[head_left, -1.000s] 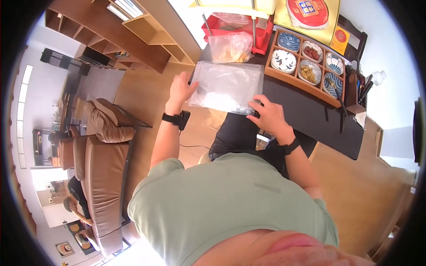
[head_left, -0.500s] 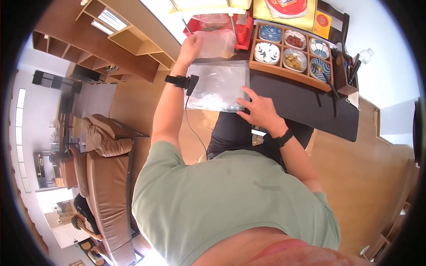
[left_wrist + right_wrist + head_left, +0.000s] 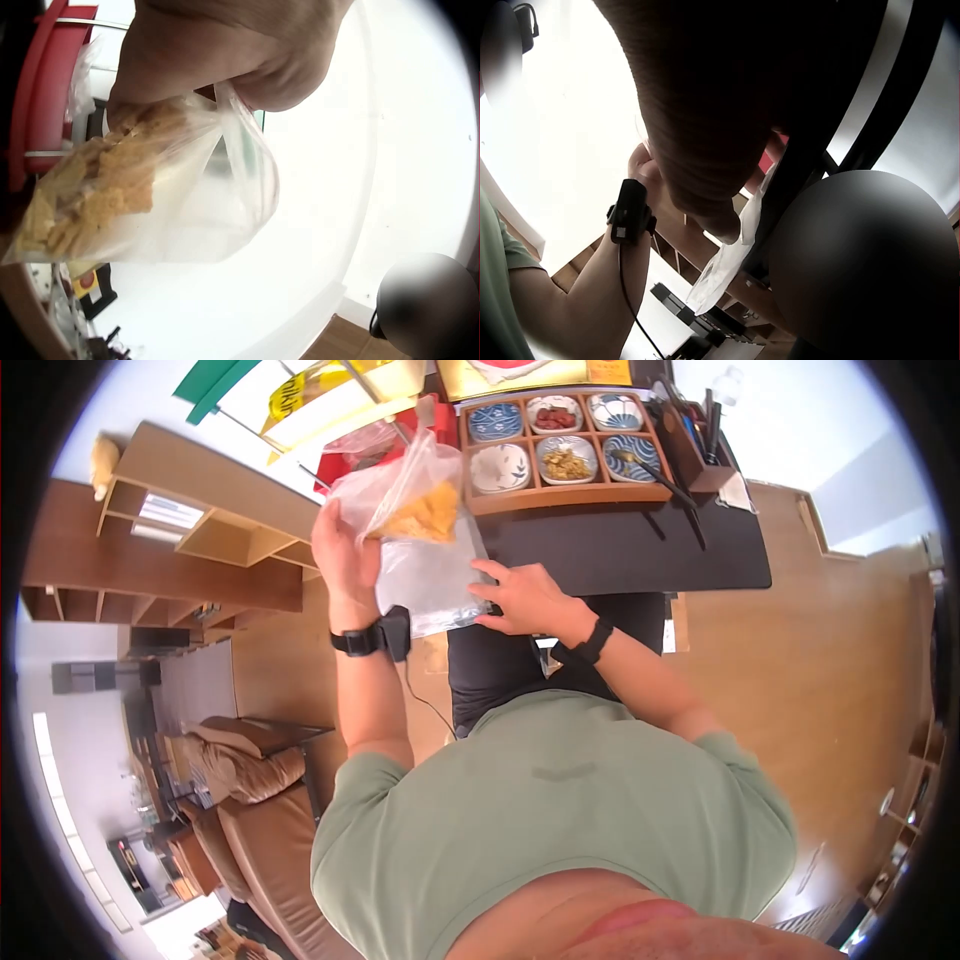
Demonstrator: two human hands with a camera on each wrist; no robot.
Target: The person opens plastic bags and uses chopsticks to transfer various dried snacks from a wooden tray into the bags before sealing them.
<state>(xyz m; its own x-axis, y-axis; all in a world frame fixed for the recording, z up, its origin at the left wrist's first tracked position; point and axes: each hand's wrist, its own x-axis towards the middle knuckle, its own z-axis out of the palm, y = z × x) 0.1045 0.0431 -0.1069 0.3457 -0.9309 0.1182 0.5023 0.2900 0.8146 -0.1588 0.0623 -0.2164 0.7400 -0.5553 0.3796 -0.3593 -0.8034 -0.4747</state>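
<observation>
A clear plastic bag with yellow-orange pieces [image 3: 425,512] is gripped by the left hand [image 3: 345,555], raised over the left end of the table. In the left wrist view the left hand [image 3: 217,52] has its fingers curled on the bag [image 3: 124,184], whose pieces lie at one end. Beneath it, flat transparent bags [image 3: 425,585] lie at the table's near edge. The right hand [image 3: 530,598] rests at their right edge with fingers spread. In the right wrist view the right hand [image 3: 705,165] is dark, its fingertips by the pale plastic [image 3: 731,262].
A wooden divided tray [image 3: 530,497] holding small patterned dishes stands at the back of the black table [image 3: 600,550]. Black utensils [image 3: 680,495] lean over its right side, beside a pen holder [image 3: 705,475]. A red basket [image 3: 445,422] stands behind the raised bag.
The left hand has left the flat bags, reached to the filled bag by the red basket, and lifted it toward the body. The right hand has stayed by the flat bags. The head view has shifted.
</observation>
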